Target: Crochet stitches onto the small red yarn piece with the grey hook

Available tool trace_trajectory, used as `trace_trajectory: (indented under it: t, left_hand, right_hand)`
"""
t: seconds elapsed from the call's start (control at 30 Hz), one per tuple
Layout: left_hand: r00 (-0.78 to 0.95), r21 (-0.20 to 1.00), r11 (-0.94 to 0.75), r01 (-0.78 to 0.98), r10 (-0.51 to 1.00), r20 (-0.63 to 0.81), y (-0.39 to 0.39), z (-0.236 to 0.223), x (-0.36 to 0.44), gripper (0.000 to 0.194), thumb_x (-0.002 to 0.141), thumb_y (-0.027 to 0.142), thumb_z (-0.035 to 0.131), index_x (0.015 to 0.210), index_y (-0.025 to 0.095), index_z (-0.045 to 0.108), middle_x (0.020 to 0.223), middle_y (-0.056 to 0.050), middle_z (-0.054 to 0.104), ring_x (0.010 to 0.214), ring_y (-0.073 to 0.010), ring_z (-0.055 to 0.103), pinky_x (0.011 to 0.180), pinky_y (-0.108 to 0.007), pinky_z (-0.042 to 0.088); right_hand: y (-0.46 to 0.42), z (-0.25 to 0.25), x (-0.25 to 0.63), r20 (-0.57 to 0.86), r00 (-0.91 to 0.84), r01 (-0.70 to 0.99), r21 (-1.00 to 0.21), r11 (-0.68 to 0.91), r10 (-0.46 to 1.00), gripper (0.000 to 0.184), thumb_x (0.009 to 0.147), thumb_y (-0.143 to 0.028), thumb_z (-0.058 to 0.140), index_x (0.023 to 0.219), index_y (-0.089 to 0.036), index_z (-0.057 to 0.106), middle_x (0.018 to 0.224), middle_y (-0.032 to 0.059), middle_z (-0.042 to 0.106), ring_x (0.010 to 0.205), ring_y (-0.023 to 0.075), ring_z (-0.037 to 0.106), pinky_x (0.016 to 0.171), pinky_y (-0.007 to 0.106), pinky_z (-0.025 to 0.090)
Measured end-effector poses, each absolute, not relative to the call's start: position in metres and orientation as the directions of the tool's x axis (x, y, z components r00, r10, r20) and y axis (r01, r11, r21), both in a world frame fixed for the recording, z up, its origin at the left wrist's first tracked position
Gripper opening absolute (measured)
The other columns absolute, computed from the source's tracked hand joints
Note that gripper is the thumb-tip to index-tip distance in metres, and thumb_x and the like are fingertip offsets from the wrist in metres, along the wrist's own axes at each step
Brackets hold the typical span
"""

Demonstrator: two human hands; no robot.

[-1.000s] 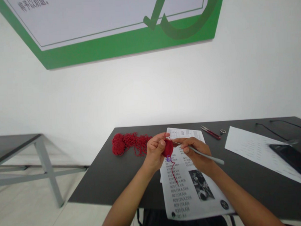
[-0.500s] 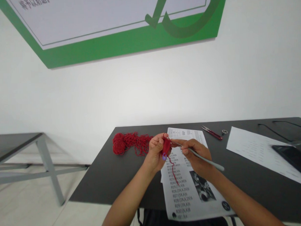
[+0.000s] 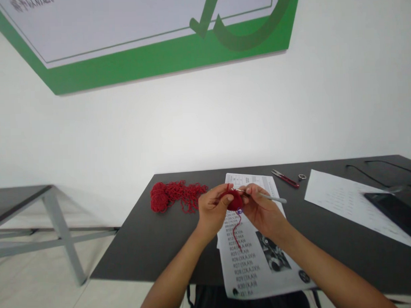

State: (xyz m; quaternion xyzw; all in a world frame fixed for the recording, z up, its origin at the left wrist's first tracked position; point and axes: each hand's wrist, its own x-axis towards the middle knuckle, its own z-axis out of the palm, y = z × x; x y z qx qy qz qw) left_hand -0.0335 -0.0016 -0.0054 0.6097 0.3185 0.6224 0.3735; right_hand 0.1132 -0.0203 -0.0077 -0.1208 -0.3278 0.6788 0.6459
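My left hand [image 3: 212,210] is closed on a small red crochet piece [image 3: 234,201], thumb across its front. A purple stitch marker [image 3: 239,211] hangs at its lower edge, and a loose yarn tail [image 3: 234,236] dangles over the paper. In my right hand [image 3: 263,210] is a crochet hook [image 3: 272,198] with a grey handle, its metal shaft pointing left to the top edge of the piece. The fingertips of my right hand are close against the piece. To the left lie a red yarn ball [image 3: 159,197] and a tangle of loose red yarn [image 3: 188,195].
A printed pattern sheet [image 3: 245,274] lies under my hands on the dark table [image 3: 128,246]. Towards the right are red-handled thread snips [image 3: 285,178], a small ring [image 3: 302,177], another paper [image 3: 342,203], a black phone [image 3: 392,212] and eyeglasses [image 3: 371,177]. A white wall stands behind.
The crochet piece has turned from upright to lying more sideways, its marker shifting right. My right hand has come in closer to it, and the hook lies flatter, its handle end raised.
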Motion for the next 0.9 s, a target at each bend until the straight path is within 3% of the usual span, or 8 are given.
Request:
trace_trajectory:
  t: [0.1,0.27,0.63,0.9]
  left_hand:
    - [-0.035,0.792,-0.592,0.148,0.797,0.602,-0.004,-0.005,-0.034,0.025,0.081,0.034,0.077,0.102,0.019,0.080,0.094,-0.007,0.082,0.079,-0.0208,0.078,0.072,-0.029,0.063]
    - [-0.041,0.761,-0.606,0.229,0.776,0.630,-0.006,-0.006,-0.032,0.023,0.083,0.028,0.074,0.104,0.020,0.080,0.095,-0.005,0.082,0.079,-0.0200,0.078,0.072,-0.028,0.062]
    - [-0.032,0.837,-0.540,0.090,0.838,0.544,-0.008,-0.004,-0.029,0.024,0.080,0.030,0.080,0.102,0.022,0.082,0.090,-0.006,0.082,0.076,-0.0213,0.076,0.071,-0.029,0.059]
    - [-0.048,0.838,-0.534,0.116,0.839,0.542,-0.010,0.000,-0.029,0.021,0.086,0.033,0.073,0.100,0.022,0.082,0.091,-0.006,0.082,0.077,-0.0216,0.075,0.071,-0.029,0.058]
  right_hand:
    - [-0.018,-0.016,0.113,0.326,0.009,-0.665,-0.704,0.249,0.945,0.018,0.082,-0.043,0.082,0.083,-0.027,0.075,0.090,-0.0017,0.077,0.080,0.0121,0.070,0.080,0.025,0.059]
    - [-0.020,-0.021,0.118,0.418,0.125,-0.362,-0.825,0.434,0.900,0.016,0.085,-0.039,0.079,0.096,-0.028,0.075,0.096,0.0005,0.079,0.090,0.0169,0.073,0.083,0.030,0.058]
    - [-0.024,-0.004,0.120,0.514,0.287,-0.070,-0.830,0.553,0.809,0.028,0.089,-0.051,0.070,0.081,-0.024,0.071,0.080,0.0037,0.079,0.076,0.0207,0.073,0.072,0.035,0.059]
    - [-0.026,-0.005,0.125,0.630,0.236,0.035,-0.766,0.642,0.740,0.017,0.094,-0.039,0.066,0.085,-0.025,0.070,0.083,0.0021,0.077,0.079,0.0197,0.073,0.073,0.032,0.058]
